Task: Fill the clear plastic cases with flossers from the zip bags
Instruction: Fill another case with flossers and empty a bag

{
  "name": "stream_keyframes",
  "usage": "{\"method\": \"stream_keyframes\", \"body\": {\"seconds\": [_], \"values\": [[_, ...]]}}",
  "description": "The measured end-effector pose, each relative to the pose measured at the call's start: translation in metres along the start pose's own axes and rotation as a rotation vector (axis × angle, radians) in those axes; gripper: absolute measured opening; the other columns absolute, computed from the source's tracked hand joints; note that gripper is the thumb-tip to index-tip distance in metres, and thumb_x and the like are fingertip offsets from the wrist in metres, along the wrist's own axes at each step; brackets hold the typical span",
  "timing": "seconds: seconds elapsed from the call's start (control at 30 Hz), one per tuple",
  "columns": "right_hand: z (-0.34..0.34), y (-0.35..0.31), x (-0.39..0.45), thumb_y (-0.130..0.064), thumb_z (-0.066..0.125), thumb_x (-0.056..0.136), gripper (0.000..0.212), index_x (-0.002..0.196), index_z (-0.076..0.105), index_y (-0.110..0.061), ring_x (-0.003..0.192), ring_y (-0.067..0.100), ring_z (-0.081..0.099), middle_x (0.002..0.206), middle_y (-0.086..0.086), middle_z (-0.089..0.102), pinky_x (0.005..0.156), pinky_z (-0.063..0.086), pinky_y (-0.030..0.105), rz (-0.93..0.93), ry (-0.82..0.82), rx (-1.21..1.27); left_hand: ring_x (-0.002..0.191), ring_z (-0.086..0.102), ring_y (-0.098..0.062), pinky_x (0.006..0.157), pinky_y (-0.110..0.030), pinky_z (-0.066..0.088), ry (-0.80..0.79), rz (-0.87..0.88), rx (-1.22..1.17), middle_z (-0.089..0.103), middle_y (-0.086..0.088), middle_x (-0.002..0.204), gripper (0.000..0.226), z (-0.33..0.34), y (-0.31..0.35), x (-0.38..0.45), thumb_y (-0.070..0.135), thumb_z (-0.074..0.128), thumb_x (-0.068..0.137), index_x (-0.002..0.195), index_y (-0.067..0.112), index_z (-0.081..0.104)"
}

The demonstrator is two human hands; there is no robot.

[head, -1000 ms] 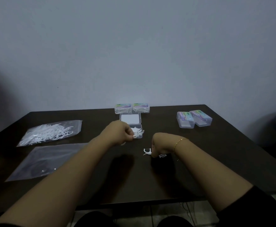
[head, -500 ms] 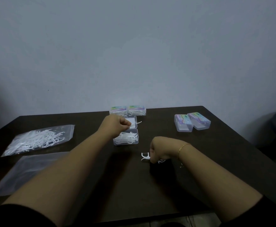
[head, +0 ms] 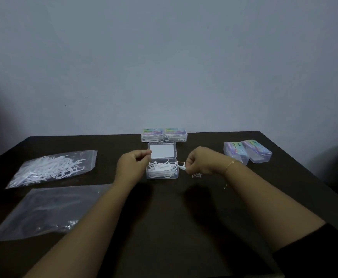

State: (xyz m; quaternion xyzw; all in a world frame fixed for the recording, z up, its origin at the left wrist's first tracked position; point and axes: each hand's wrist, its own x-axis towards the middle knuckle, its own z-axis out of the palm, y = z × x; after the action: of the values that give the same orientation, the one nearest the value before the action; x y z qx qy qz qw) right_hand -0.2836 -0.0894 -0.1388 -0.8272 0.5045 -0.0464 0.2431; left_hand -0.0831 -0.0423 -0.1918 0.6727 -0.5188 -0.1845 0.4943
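At the middle of the dark tabletop: open clear plastic case, nearly full of white flossers. Right hand pinching a white flosser at its rim; left hand curled, contents untellable. Next, probably: dropping it in flat, then gathering strays.

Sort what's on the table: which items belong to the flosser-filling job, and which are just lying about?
In the job: open clear plastic case holding white flossers; right hand pinching a white flosser; left hand; zip bag of white flossers; four closed labelled cases.
Lying about: flat empty-looking zip bag; dark table.
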Motion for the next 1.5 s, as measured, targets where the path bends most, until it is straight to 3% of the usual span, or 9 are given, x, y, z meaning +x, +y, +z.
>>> {"method": "stream_keyframes", "body": {"seconds": [0.13, 0.27, 0.5, 0.73, 0.87, 1.0, 1.27, 1.37, 1.5], "values": [[-0.008, -0.018, 0.020, -0.004, 0.063, 0.080, 0.008, 0.074, 0.068, -0.004, 0.055, 0.012, 0.048, 0.061, 0.004, 0.059, 0.065, 0.044, 0.027, -0.045, 0.043, -0.007, 0.090, 0.057, -0.005, 0.082, -0.021, 0.042, 0.046, 0.025, 0.036, 0.065, 0.006, 0.106, 0.028, 0.003, -0.008, -0.009, 0.013, 0.059, 0.092, 0.118, 0.015, 0.067], [-0.008, -0.038, 0.039, -0.003, 0.061, 0.081, 0.009, 0.082, 0.070, -0.004, 0.071, 0.016, 0.052, 0.081, 0.009, 0.065, 0.067, 0.043, 0.026, -0.083, 0.020, -0.058, 0.092, 0.052, -0.003, 0.083, -0.018, 0.038, 0.072, 0.012, 0.089, 0.060, 0.006, 0.112, 0.032, 0.004, -0.017, -0.010, 0.013, 0.056, 0.093, 0.125, 0.015, 0.062], [0.009, -0.057, 0.067, -0.016, 0.056, 0.089, 0.027, 0.107, 0.068, 0.000, 0.102, 0.028, 0.062, 0.112, 0.017, 0.067, 0.093, 0.050, 0.037, -0.108, -0.007, -0.245, 0.088, 0.055, -0.004, 0.078, -0.020, 0.043, 0.012, 0.011, 0.134, 0.061, 0.003, 0.112, 0.029, 0.007, -0.025, -0.005, 0.018, 0.055, 0.094, 0.122, 0.019, 0.064], [0.007, -0.046, 0.066, -0.009, 0.061, 0.087, 0.025, 0.110, 0.071, -0.007, 0.104, 0.021, 0.062, 0.115, 0.005, 0.068, 0.093, 0.050, 0.031, -0.065, 0.032, -0.103, 0.082, 0.050, 0.001, 0.076, -0.017, 0.037, -0.009, 0.042, 0.215, 0.057, 0.008, 0.106, 0.025, 0.006, -0.030, 0.003, 0.021, 0.055, 0.094, 0.114, 0.019, 0.069], [0.014, -0.023, 0.055, -0.010, 0.060, 0.089, 0.025, 0.112, 0.070, -0.009, 0.103, 0.013, 0.062, 0.117, 0.001, 0.067, 0.090, 0.045, 0.022, -0.067, 0.217, 0.150, 0.092, 0.052, -0.003, 0.078, -0.020, 0.038, -0.052, 0.042, 0.242, 0.057, 0.005, 0.112, 0.028, 0.008, -0.032, 0.005, 0.024, 0.056, 0.093, 0.118, 0.021, 0.067], [0.043, -0.001, 0.047, -0.014, 0.063, 0.088, 0.026, 0.114, 0.068, -0.011, 0.098, 0.010, 0.060, 0.114, 0.002, 0.067, 0.092, 0.047, 0.026, 0.004, 0.377, 0.388, 0.082, 0.051, -0.001, 0.075, -0.020, 0.040, -0.044, 0.037, 0.232, 0.053, 0.008, 0.107, 0.030, 0.009, -0.030, 0.003, 0.024, 0.056, 0.092, 0.120, 0.023, 0.065], [0.063, 0.006, 0.051, -0.028, 0.068, 0.085, 0.018, 0.097, 0.076, -0.018, 0.079, 0.008, 0.060, 0.088, -0.002, 0.069, 0.071, 0.049, 0.027, -0.032, 0.422, 0.290, 0.087, 0.054, -0.003, 0.077, -0.020, 0.041, -0.080, 0.094, 0.251, 0.059, 0.005, 0.114, 0.030, 0.012, -0.026, -0.002, 0.027, 0.057, 0.093, 0.121, 0.020, 0.066], [0.066, 0.007, 0.051, -0.043, 0.067, 0.082, 0.027, 0.101, 0.074, -0.024, 0.099, 0.012, 0.052, 0.102, -0.002, 0.059, 0.084, 0.049, 0.033, -0.031, 0.502, 0.219, 0.085, 0.052, -0.003, 0.075, -0.021, 0.040, -0.094, 0.111, 0.264, 0.051, 0.007, 0.113, 0.032, 0.012, -0.026, -0.004, 0.033, 0.054, 0.095, 0.125, 0.025, 0.061], [0.061, 0.005, 0.046, -0.044, 0.072, 0.077, 0.032, 0.106, 0.070, -0.030, 0.112, 0.014, 0.041, 0.113, -0.003, 0.050, 0.097, 0.043, 0.036, -0.022, 0.408, 0.151, 0.081, 0.048, -0.002, 0.075, -0.022, 0.044, -0.144, 0.148, 0.270, 0.042, 0.010, 0.105, 0.037, 0.014, -0.027, -0.005, 0.041, 0.058, 0.091, 0.126, 0.031, 0.059]]}}
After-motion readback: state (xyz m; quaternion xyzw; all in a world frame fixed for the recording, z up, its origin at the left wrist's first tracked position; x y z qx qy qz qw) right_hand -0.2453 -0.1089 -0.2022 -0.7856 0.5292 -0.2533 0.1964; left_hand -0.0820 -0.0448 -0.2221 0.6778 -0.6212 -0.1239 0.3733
